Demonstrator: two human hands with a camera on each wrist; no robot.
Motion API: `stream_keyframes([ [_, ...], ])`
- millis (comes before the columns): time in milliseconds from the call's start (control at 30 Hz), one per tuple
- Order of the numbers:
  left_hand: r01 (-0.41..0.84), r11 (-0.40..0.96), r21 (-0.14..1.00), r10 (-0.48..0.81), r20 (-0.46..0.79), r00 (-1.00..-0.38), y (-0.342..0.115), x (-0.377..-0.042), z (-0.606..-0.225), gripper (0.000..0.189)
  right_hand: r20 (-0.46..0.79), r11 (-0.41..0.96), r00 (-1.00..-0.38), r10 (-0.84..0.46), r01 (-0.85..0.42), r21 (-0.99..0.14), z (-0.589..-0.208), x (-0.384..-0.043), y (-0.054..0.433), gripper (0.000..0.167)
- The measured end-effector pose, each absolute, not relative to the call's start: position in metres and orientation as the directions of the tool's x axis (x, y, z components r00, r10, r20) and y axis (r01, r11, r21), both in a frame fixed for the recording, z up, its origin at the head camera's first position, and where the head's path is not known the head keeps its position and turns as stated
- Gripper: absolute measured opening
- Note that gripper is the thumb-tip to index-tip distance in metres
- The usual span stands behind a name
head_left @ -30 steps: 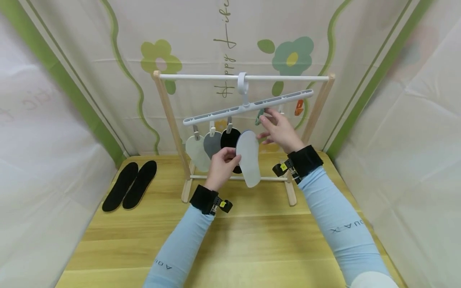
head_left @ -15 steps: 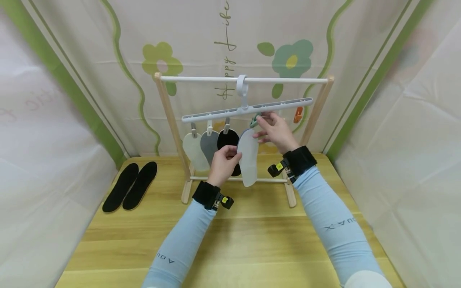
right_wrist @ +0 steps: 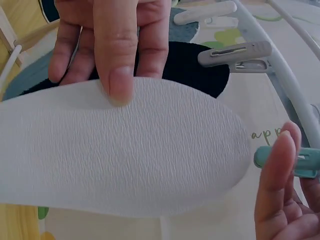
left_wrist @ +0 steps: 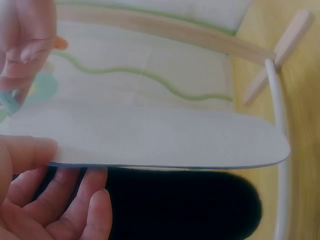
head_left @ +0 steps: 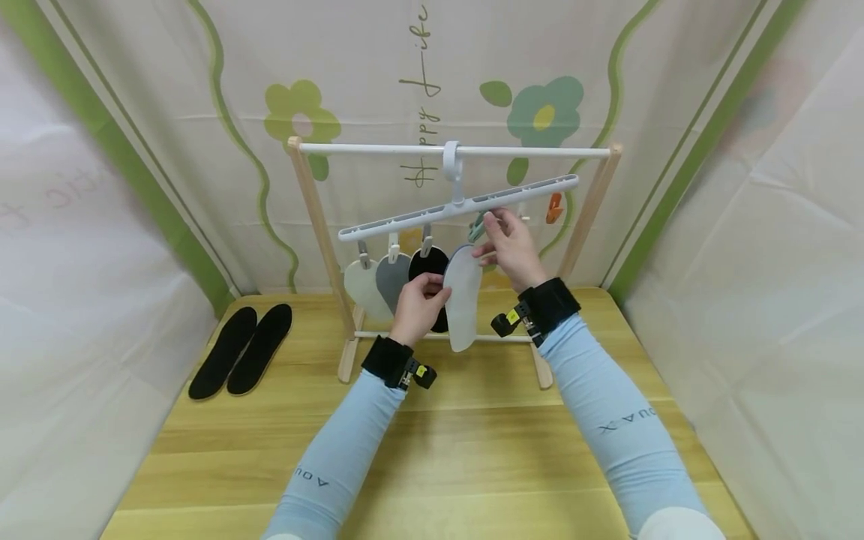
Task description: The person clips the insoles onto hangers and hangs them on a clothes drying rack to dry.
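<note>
My left hand (head_left: 420,304) pinches the edge of a white insole (head_left: 463,300) between thumb and fingers. The insole hangs upright in front of a black insole (left_wrist: 185,205). My right hand (head_left: 514,247) holds a teal clip (right_wrist: 307,161) beneath the white hanger bar (head_left: 405,222). In the right wrist view, a small gap separates this clip from the insole's rounded top end. Left of it, grey and white clips (right_wrist: 235,53) hold the black insole, a grey insole (head_left: 394,281) and a pale insole (head_left: 364,289) on the tilted bar.
A wooden stand with a white rail (head_left: 364,149) carries the hanger by its hook (head_left: 451,161). An orange clip (head_left: 554,208) hangs near the bar's right end. Two black insoles (head_left: 239,352) lie at the table's left. Fabric walls (head_left: 756,262) enclose the table.
My right hand has shifted slightly left with the teal clip, nearer the white insole's top. The hanger bar has rocked, its right end dipping and rising again. My left hand keeps its pinch.
</note>
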State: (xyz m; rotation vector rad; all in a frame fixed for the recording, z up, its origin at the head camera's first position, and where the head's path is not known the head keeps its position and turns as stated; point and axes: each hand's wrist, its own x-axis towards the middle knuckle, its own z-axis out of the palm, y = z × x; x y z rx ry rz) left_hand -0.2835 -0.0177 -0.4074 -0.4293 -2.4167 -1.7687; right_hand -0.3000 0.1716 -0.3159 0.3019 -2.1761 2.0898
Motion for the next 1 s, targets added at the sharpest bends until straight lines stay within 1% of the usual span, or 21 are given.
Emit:
stream_keyframes([
  [133,0.293,0.292,0.91,0.154,0.258,-0.954,-0.018,-0.285,-0.407,0.025,0.237,0.045,-0.97,-0.054,-0.239,-0.97,-0.317,-0.301,0.166,0.047],
  [467,0.285,0.293,0.913,0.147,0.252,-0.957,-0.019,-0.285,-0.405,0.023,0.186,0.021,-0.982,-0.016,-0.187,-0.982,-0.316,-0.301,0.162,0.044],
  [667,0.286,0.291,0.913,0.146,0.253,-0.956,-0.02,-0.285,-0.404,0.022,0.193,0.045,-0.981,0.013,-0.192,-0.98,-0.317,-0.302,0.159,0.043],
  [1000,0.299,0.305,0.904,0.152,0.264,-0.952,-0.021,-0.287,-0.403,0.024,0.188,0.034,-0.982,0.029,-0.187,-0.982,-0.316,-0.303,0.157,0.04],
])
